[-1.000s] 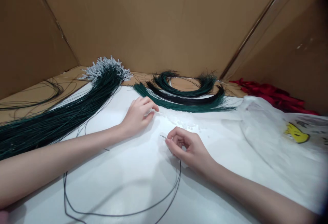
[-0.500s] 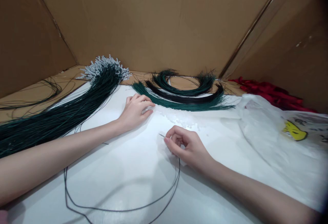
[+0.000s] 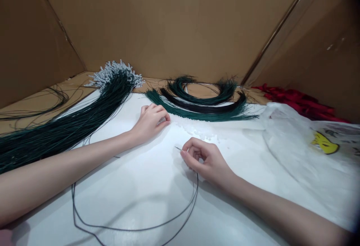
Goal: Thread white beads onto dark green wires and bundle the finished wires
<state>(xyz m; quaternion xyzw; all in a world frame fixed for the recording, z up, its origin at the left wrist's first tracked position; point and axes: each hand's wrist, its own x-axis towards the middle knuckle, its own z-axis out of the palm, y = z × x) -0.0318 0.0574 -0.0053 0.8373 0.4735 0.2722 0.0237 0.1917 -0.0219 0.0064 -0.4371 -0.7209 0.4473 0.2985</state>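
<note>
My right hand (image 3: 204,159) pinches thin dark wire (image 3: 135,230), with its tips poking out left of the thumb and finger. Below that hand the wire hangs in a wide double loop over the white work surface (image 3: 135,189). At the left end of a scatter of small white beads (image 3: 194,128), my left hand (image 3: 153,122) has thumb and forefinger pressed together. Whatever lies between those fingertips is too small to make out. Close to my left forearm lies a thick bundle of dark green wires (image 3: 92,114), topped with strung white beads (image 3: 115,74).
Curved bundles of green and black wire (image 3: 201,105) lie behind the beads. A clear plastic bag (image 3: 298,144) with a yellow print covers the right side. Behind it is red ribbon-like material (image 3: 303,103). Brown cardboard walls (image 3: 168,24) enclose the back and sides.
My left thumb and forefinger have closed together at the beads. The right hand stays almost still with the wire, and the view shifts very slightly.
</note>
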